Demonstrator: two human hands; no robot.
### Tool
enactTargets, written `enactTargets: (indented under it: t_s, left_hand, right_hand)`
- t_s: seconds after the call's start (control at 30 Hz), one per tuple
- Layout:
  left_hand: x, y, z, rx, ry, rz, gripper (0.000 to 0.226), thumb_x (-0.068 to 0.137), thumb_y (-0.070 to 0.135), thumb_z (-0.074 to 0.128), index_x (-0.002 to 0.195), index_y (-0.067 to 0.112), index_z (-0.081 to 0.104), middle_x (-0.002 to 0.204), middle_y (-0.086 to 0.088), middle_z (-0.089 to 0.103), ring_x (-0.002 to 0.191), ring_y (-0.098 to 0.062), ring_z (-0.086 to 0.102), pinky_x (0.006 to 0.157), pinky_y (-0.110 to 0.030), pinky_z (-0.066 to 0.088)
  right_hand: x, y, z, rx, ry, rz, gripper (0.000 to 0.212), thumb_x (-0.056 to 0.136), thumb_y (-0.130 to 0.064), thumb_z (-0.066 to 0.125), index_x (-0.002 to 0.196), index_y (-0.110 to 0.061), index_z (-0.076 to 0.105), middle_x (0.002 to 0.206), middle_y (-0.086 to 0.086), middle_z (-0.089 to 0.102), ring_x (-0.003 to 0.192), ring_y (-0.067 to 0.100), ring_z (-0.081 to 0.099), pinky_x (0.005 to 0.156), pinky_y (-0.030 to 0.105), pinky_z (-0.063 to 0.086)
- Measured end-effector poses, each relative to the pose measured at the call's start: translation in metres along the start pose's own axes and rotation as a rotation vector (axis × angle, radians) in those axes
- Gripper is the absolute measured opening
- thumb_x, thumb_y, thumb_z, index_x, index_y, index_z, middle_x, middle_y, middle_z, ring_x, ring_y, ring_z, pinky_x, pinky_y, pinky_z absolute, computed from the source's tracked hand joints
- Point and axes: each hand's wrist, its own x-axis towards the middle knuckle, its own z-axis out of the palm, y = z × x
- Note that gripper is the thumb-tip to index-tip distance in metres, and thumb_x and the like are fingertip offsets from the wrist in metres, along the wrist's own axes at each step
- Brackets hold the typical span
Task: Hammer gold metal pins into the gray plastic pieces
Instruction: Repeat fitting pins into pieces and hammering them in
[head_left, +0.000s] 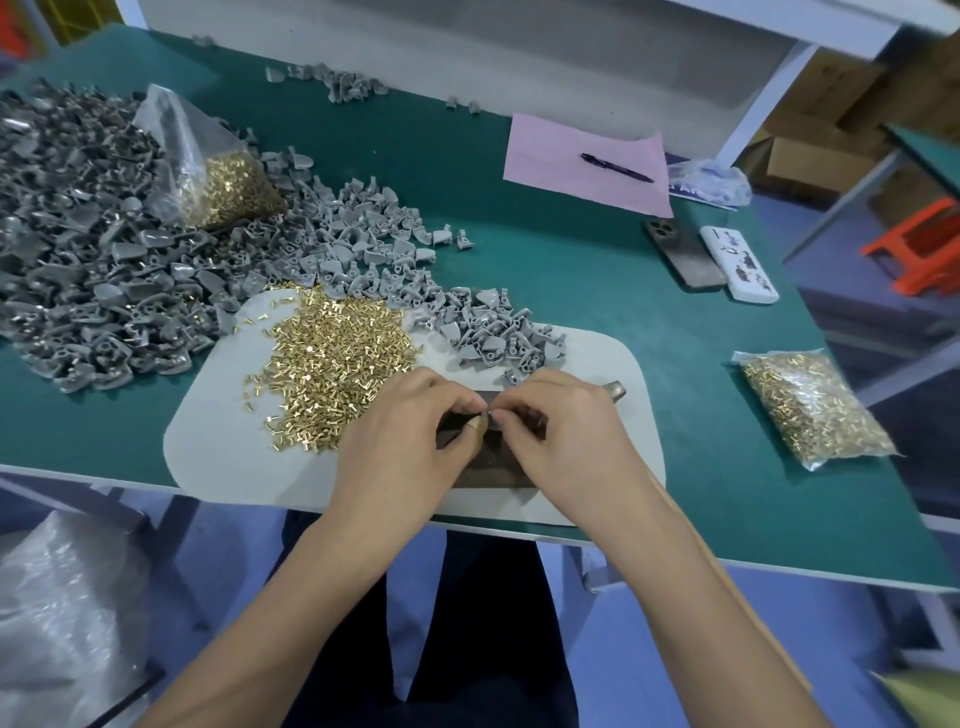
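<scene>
Head view: gray plastic piece (488, 415) pinched between both hands.

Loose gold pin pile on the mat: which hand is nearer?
Left. The left hand lies at the edge of the loose gold pin pile; the right hand lies beyond it, farther from the pile.
</scene>
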Motion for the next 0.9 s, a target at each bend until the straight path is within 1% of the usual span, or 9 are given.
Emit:
enactTargets:
  t_s: [0.13, 0.27, 0.33, 0.43, 0.47, 0.53, 0.6, 0.77, 0.9]
  left_hand:
    - [0.002, 0.002, -0.002, 0.018, -0.005, 0.005, 0.008, 0.088, 0.04, 0.068, 0.095, 0.041, 0.068, 0.091, 0.021, 0.054, 0.092, 0.004, 0.045, 0.061, -0.013, 0.033]
    - [0.002, 0.002, -0.001, 0.015, 0.01, 0.006, 0.008, 0.088, 0.041, 0.07, 0.095, 0.039, 0.068, 0.09, 0.019, 0.055, 0.092, 0.002, 0.047, 0.061, -0.023, 0.039]
    - [0.002, 0.001, -0.001, 0.001, 0.0, 0.019, 0.007, 0.088, 0.042, 0.07, 0.094, 0.039, 0.068, 0.09, 0.019, 0.054, 0.091, 0.0, 0.047, 0.061, -0.023, 0.04]
    - [0.002, -0.003, -0.001, -0.037, -0.008, 0.032, 0.007, 0.087, 0.041, 0.072, 0.093, 0.039, 0.07, 0.09, 0.02, 0.054, 0.09, 0.0, 0.047, 0.06, -0.018, 0.038]
    - [0.002, -0.004, -0.001, -0.046, -0.006, 0.031, 0.007, 0.086, 0.042, 0.072, 0.093, 0.039, 0.07, 0.089, 0.02, 0.054, 0.089, 0.0, 0.048, 0.06, -0.018, 0.038]
    - [0.002, -0.004, -0.001, -0.048, 0.0, 0.027, 0.007, 0.086, 0.044, 0.072, 0.091, 0.039, 0.07, 0.087, 0.019, 0.054, 0.087, -0.001, 0.048, 0.058, -0.019, 0.037]
    - [0.003, -0.003, -0.002, -0.032, 0.007, 0.02, 0.007, 0.085, 0.044, 0.072, 0.09, 0.04, 0.069, 0.087, 0.019, 0.054, 0.085, 0.0, 0.047, 0.056, -0.018, 0.033]
    - [0.003, -0.001, -0.005, 0.046, 0.011, 0.012, 0.009, 0.084, 0.042, 0.073, 0.092, 0.043, 0.07, 0.084, 0.018, 0.055, 0.081, 0.0, 0.047, 0.055, -0.016, 0.031]
    - [0.004, 0.0, -0.006, 0.058, 0.015, 0.016, 0.008, 0.084, 0.043, 0.073, 0.092, 0.043, 0.072, 0.084, 0.018, 0.057, 0.079, -0.001, 0.045, 0.055, -0.018, 0.033]
  right_hand:
    - [0.001, -0.002, -0.004, -0.001, -0.025, 0.002, 0.009, 0.085, -0.007, 0.074, 0.086, -0.015, 0.078, 0.08, -0.003, 0.066, 0.076, 0.013, 0.059, 0.074, 0.029, 0.048]
    - [0.005, -0.013, -0.01, -0.159, -0.145, -0.024, 0.014, 0.094, -0.013, 0.063, 0.095, -0.013, 0.077, 0.089, 0.003, 0.065, 0.091, 0.023, 0.06, 0.081, 0.041, 0.048]
    - [0.009, -0.023, -0.01, -0.312, -0.228, -0.013, 0.019, 0.098, -0.015, 0.054, 0.102, -0.015, 0.073, 0.099, 0.003, 0.062, 0.1, 0.025, 0.058, 0.084, 0.039, 0.048]
    - [0.013, -0.035, -0.01, -0.419, -0.275, -0.011, 0.017, 0.095, -0.009, 0.052, 0.1, -0.014, 0.067, 0.104, 0.003, 0.059, 0.103, 0.026, 0.056, 0.075, 0.033, 0.042]
    - [0.013, -0.036, -0.01, -0.424, -0.277, -0.005, 0.016, 0.095, -0.009, 0.052, 0.1, -0.013, 0.067, 0.104, 0.004, 0.059, 0.103, 0.027, 0.056, 0.075, 0.033, 0.041]
    - [0.012, -0.033, -0.012, -0.413, -0.278, 0.013, 0.019, 0.099, -0.014, 0.05, 0.104, -0.015, 0.069, 0.106, 0.003, 0.06, 0.104, 0.026, 0.058, 0.083, 0.036, 0.048]
    - [0.01, -0.028, -0.013, -0.352, -0.28, 0.044, 0.024, 0.102, -0.019, 0.048, 0.105, -0.015, 0.071, 0.106, 0.005, 0.061, 0.103, 0.027, 0.058, 0.088, 0.04, 0.048]
    - [0.006, -0.018, -0.009, -0.222, -0.193, 0.048, 0.021, 0.098, -0.017, 0.056, 0.098, -0.012, 0.076, 0.096, 0.006, 0.068, 0.096, 0.026, 0.059, 0.087, 0.04, 0.044]
    - [0.004, -0.01, -0.003, -0.182, -0.12, 0.023, 0.014, 0.094, -0.014, 0.065, 0.094, -0.014, 0.078, 0.086, 0.001, 0.065, 0.09, 0.024, 0.059, 0.083, 0.038, 0.045]
